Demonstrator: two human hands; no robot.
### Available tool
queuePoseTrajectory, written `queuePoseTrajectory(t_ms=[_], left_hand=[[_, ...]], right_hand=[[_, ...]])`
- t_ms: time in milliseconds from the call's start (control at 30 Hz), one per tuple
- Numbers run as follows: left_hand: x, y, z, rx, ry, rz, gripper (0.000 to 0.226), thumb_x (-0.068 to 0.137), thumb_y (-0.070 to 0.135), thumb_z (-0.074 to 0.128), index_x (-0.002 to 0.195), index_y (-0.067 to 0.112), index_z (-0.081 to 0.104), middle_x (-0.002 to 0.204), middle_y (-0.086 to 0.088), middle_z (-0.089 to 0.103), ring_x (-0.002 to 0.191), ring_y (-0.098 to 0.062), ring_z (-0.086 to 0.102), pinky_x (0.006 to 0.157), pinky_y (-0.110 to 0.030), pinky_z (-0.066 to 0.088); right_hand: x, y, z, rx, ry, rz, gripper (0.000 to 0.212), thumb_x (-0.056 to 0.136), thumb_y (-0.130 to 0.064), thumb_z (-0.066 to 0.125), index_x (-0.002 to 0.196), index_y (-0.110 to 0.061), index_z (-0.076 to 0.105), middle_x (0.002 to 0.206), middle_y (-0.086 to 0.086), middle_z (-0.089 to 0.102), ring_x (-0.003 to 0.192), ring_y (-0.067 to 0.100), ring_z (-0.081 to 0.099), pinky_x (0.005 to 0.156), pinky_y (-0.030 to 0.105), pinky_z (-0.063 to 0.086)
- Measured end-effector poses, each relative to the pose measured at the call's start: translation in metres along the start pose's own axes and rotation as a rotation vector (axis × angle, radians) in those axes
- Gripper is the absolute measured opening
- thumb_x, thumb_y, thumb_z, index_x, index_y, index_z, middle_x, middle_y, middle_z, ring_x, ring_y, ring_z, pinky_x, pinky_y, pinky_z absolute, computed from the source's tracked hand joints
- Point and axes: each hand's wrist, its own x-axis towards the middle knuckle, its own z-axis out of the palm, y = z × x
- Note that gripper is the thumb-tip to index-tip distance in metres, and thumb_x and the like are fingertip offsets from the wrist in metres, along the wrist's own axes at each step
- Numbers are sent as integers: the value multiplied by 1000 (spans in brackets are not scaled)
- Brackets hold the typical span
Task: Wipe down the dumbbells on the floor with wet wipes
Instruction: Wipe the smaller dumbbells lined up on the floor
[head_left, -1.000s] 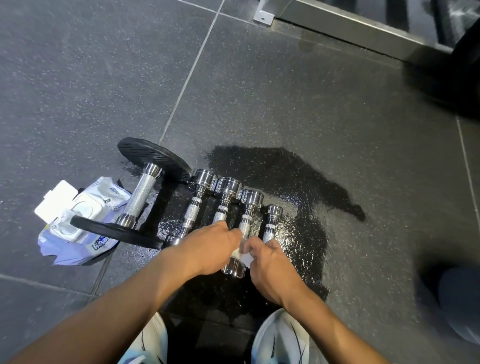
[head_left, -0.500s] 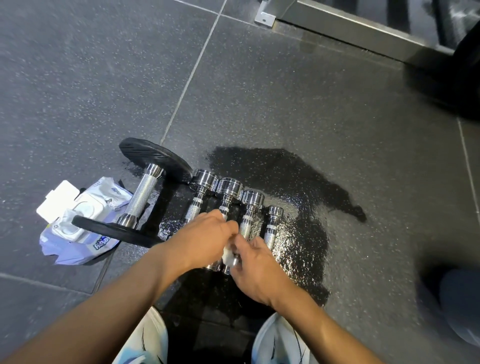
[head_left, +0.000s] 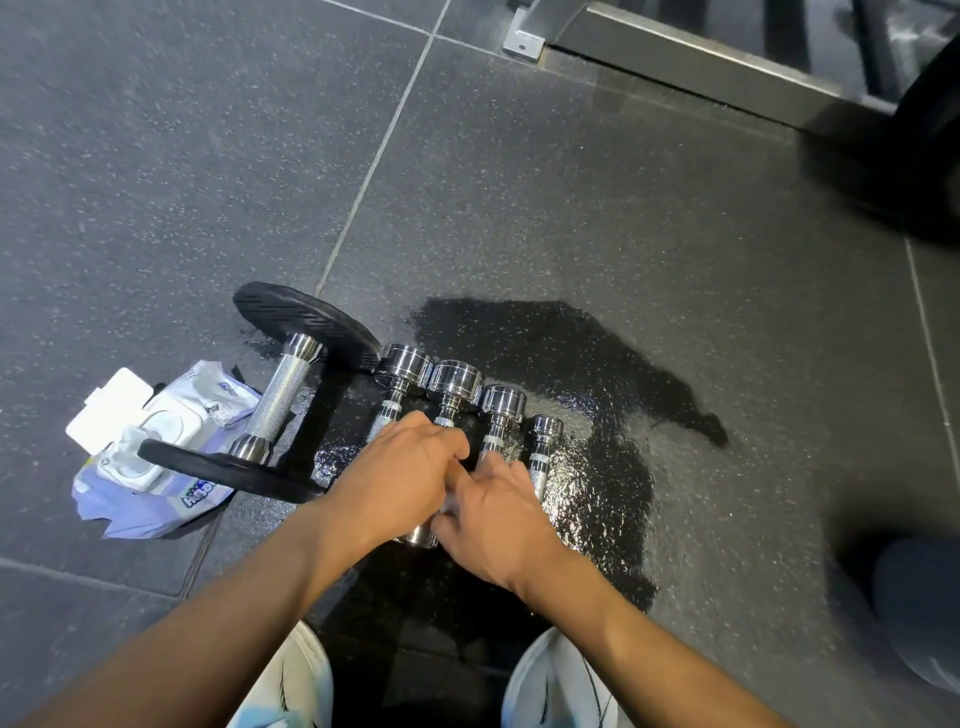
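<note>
Four small chrome dumbbells lie side by side on the wet floor: the first (head_left: 405, 364), second (head_left: 456, 382), third (head_left: 503, 402) and the smallest (head_left: 546, 428). My left hand (head_left: 400, 483) is curled over the handles of the first and second ones. My right hand (head_left: 498, 525) presses against it from the right, with a sliver of white wet wipe (head_left: 449, 505) showing between the two hands. A chrome near end (head_left: 421, 536) pokes out beneath them. A larger dumbbell (head_left: 280, 400) with black plates lies to the left.
An open wet wipes pack (head_left: 156, 447) lies left of the large dumbbell. A dark wet patch (head_left: 597, 467) spreads under and right of the row. A metal frame (head_left: 675, 57) crosses the far right. My shoes (head_left: 291, 686) are at the bottom edge.
Both hands have shifted left together, from the third chrome dumbbell's handle to the second one. The wipe, plainly visible before, is now mostly hidden between them.
</note>
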Motion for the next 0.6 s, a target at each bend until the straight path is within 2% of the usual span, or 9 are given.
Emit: queuePoseTrajectory(t_ms=[100, 233, 367, 433, 533, 600], left_hand=[[-4, -3, 0, -7, -6, -15, 41, 92, 3, 52, 127, 23, 59, 113, 9, 64, 108, -8, 41, 96, -31, 44], [-6, -2, 1, -20, -24, -35, 44, 91, 0, 53, 128, 22, 60, 118, 8, 65, 114, -10, 45, 98, -33, 45], [-5, -3, 4, -31, -11, -37, 51, 89, -6, 49, 128, 24, 60, 118, 10, 64, 115, -9, 46, 99, -32, 45], [-5, -2, 5, -32, -14, -31, 50, 89, -5, 49, 128, 25, 59, 118, 10, 64, 116, -10, 46, 100, -34, 45], [-5, 0, 8, -19, -46, -24, 45, 90, -1, 51, 126, 24, 59, 116, 10, 64, 116, -11, 45, 100, -35, 44], [-5, 1, 10, 11, -64, -16, 41, 90, 2, 51, 124, 24, 59, 115, 9, 64, 115, -12, 45, 100, -35, 43]], right_hand=[[-13, 4, -3, 37, 84, -26, 42, 92, -41, 38, 128, -23, 49, 81, -9, 47, 96, 15, 29, 93, 38, 34], [-27, 13, -5, -5, 54, 97, 36, 98, -41, 41, 130, -24, 43, 88, 1, 61, 103, 22, 42, 99, 39, 34], [-31, 20, 2, 10, 14, 180, 34, 100, -41, 40, 129, -24, 44, 67, -6, 41, 96, 20, 40, 97, 38, 37], [-31, 21, 5, 59, -5, 182, 29, 100, -37, 42, 126, -24, 44, 66, -8, 41, 97, 20, 44, 96, 36, 39], [-29, 20, 4, 181, 0, 208, 22, 101, -26, 44, 121, -18, 42, 82, 1, 57, 92, 22, 50, 84, 29, 44], [-28, 16, 0, 333, -28, 243, 20, 103, -19, 44, 122, -14, 40, 90, 4, 51, 89, 23, 48, 75, 27, 38]])
